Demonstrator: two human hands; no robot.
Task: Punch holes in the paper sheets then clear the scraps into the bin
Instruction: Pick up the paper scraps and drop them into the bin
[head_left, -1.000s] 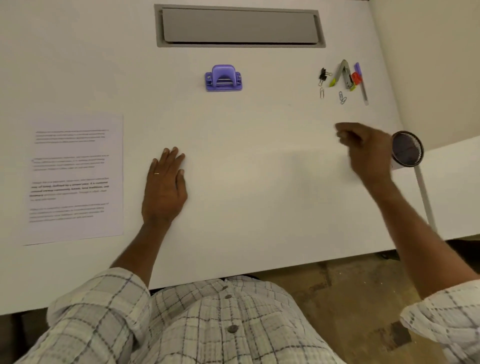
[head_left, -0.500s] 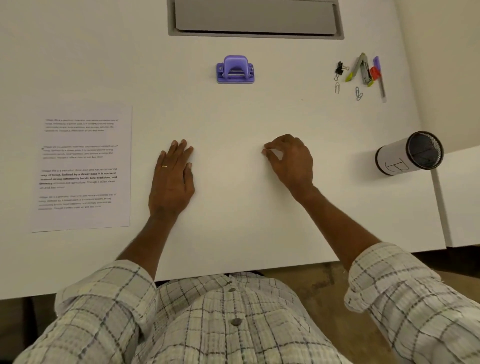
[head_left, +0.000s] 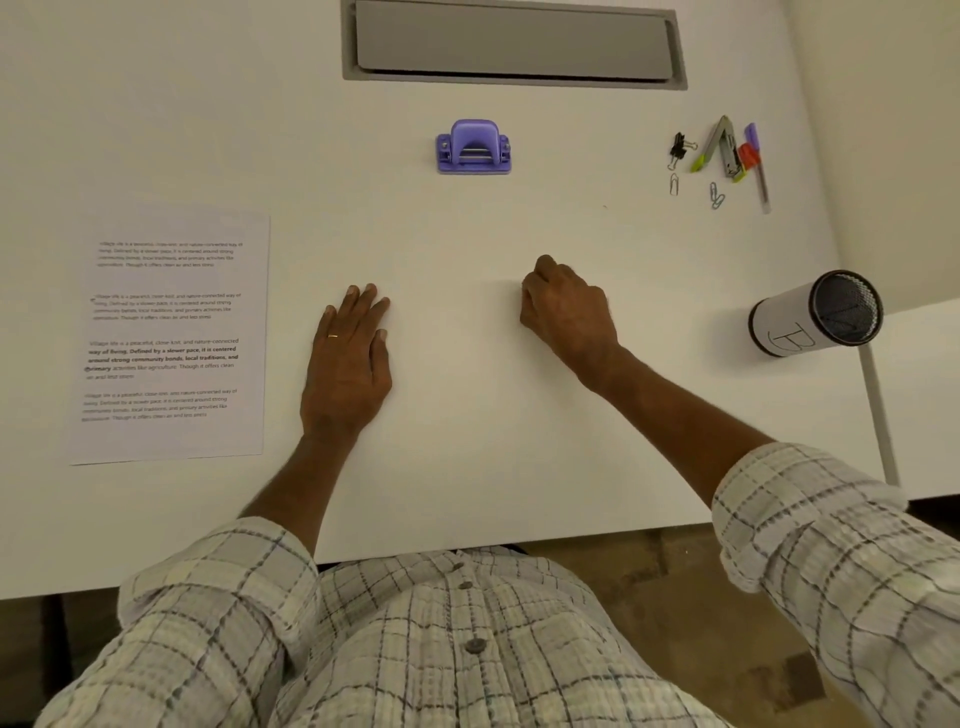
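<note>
White desk (head_left: 467, 478) fills the view, with a grey cable flap (head_left: 514, 44) set into its far side. At the far left lies the paper sheet (head_left: 171, 332), flat and printed, its long axis running away from the person. Whether it is 1 sheet or a stack, I cannot tell, and no punched holes can be made out along its edges.

Just right of it, near but apart, the left hand (head_left: 348, 358) rests palm down on the bare desk, fingers straight and holding nothing. Farther off, between the 2 hands and well beyond both, sits the purple hole punch (head_left: 474, 146).

The right hand (head_left: 566, 312) rests knuckles up with its fingers curled under. The fingertips are hidden, so I cannot tell whether they pinch a scrap or nothing at all. No scraps show on the desk.

At the far right are a binder clip (head_left: 678, 148), a stapler (head_left: 724, 148), paper clips (head_left: 717, 195) and a pen (head_left: 756, 161). Nearer, at the desk's right edge, stands the bin (head_left: 779, 332), a white cylinder with a black mesh inside.

The sheet lies on the left hand's side and the bin on the right hand's, so the left hand looks better placed to draw the paper in, while the punch calls for a forward reach.
</note>
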